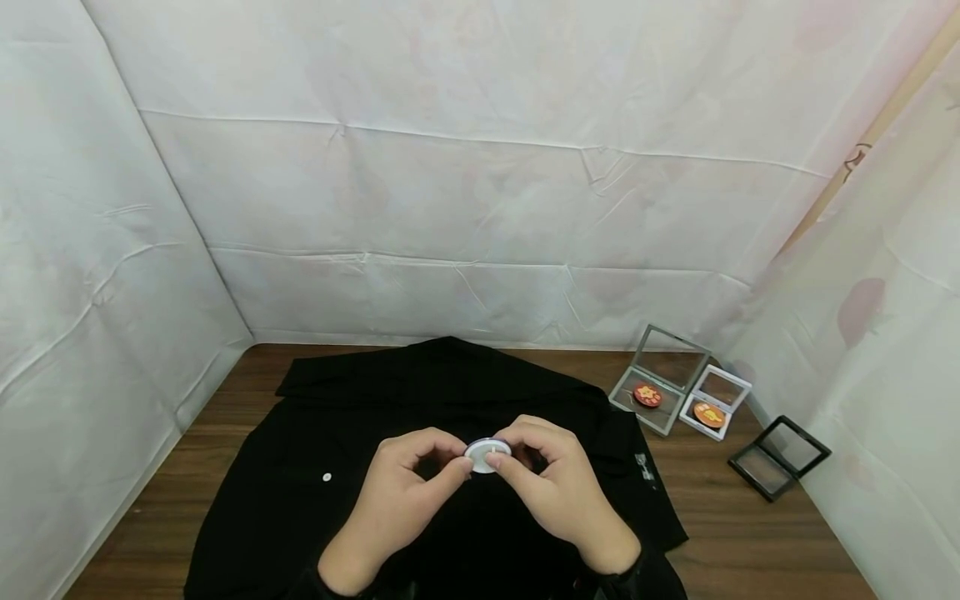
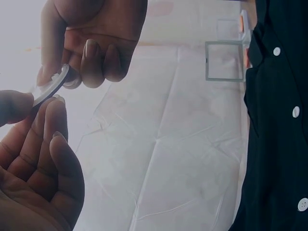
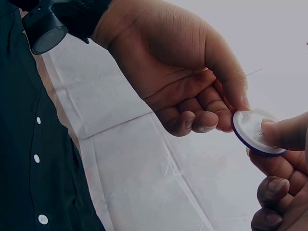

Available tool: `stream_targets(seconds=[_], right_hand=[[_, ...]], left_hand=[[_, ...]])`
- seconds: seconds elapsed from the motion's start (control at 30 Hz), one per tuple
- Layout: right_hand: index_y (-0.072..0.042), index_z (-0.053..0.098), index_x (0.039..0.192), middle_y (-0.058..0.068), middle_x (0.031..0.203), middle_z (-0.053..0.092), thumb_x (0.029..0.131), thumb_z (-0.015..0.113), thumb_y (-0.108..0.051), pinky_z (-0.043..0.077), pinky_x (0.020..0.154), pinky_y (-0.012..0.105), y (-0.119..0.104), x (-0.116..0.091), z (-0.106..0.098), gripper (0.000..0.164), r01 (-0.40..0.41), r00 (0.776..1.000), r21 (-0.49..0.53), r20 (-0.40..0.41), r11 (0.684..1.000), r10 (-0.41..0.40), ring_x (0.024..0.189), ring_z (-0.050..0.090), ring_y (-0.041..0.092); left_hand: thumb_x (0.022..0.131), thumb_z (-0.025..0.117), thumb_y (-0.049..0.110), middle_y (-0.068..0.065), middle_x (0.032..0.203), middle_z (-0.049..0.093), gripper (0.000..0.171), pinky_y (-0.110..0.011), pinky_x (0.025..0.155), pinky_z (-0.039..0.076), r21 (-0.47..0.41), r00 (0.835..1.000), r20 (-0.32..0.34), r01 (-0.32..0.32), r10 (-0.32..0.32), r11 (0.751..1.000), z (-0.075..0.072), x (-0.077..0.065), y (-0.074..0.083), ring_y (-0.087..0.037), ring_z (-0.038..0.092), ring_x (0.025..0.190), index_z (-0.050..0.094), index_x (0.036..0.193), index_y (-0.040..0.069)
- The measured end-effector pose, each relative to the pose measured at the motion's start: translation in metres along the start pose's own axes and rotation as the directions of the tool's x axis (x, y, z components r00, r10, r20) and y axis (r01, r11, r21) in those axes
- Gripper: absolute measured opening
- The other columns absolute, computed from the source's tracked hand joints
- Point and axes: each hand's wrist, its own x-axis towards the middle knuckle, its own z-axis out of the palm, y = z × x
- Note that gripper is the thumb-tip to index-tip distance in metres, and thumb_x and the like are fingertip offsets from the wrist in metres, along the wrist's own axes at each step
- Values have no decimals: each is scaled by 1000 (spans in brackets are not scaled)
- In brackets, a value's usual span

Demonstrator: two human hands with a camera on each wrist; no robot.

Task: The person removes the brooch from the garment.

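Note:
My left hand (image 1: 397,492) and right hand (image 1: 555,483) meet over the black shirt (image 1: 360,417), holding a small round pin badge (image 1: 477,454) between them. The badge shows a pale white back with a purple-blue rim. Left thumb and fingers pinch one edge, while the right thumb presses on the back and the right fingers support it from below. In the right wrist view the badge (image 3: 249,126) is tilted, its back toward the camera. The other fingers of both hands are bent, and the badge's front is hidden.
At the right of the wooden table (image 1: 697,500) stand open display cases: a grey-framed case (image 1: 626,400) holding a red badge (image 1: 647,395), a white case (image 1: 722,434) with an orange badge (image 1: 708,414), and a black case (image 1: 780,458). White cloth (image 1: 450,200) hangs behind and along both sides.

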Motion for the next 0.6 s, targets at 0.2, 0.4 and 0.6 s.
stream_targets(seconds=[0.2, 0.4, 0.6], right_hand=[[-15, 76, 98, -2, 84, 66, 94, 73, 2, 45, 53, 25, -1, 0, 0, 17, -8, 1000, 7, 3, 1000, 8, 64, 51, 11], [-15, 75, 100, -1, 87, 67, 94, 73, 1, 46, 55, 25, 0, 0, 2, 17, -8, 1000, 4, 6, 1000, 8, 66, 52, 11], [-15, 75, 100, -1, 89, 68, 94, 73, 1, 47, 55, 25, 2, -1, 3, 17, 1, 1000, -9, 5, 1000, -1, 67, 53, 11]], left_hand=[[93, 76, 4, 9, 83, 69, 18, -28, 56, 53, 0, 1000, -3, -6, 6, 1000, 0, 1, 0, -11, 62, 68, 74, 94, 22], [93, 76, 5, 9, 82, 69, 18, -28, 56, 53, 14, 1000, -10, -6, 6, 1000, -1, 1, 0, -11, 63, 67, 74, 93, 22], [92, 77, 3, 10, 82, 68, 20, -27, 55, 52, 29, 1000, -17, -14, 14, 999, -1, 1, -1, -10, 62, 67, 74, 93, 23]])
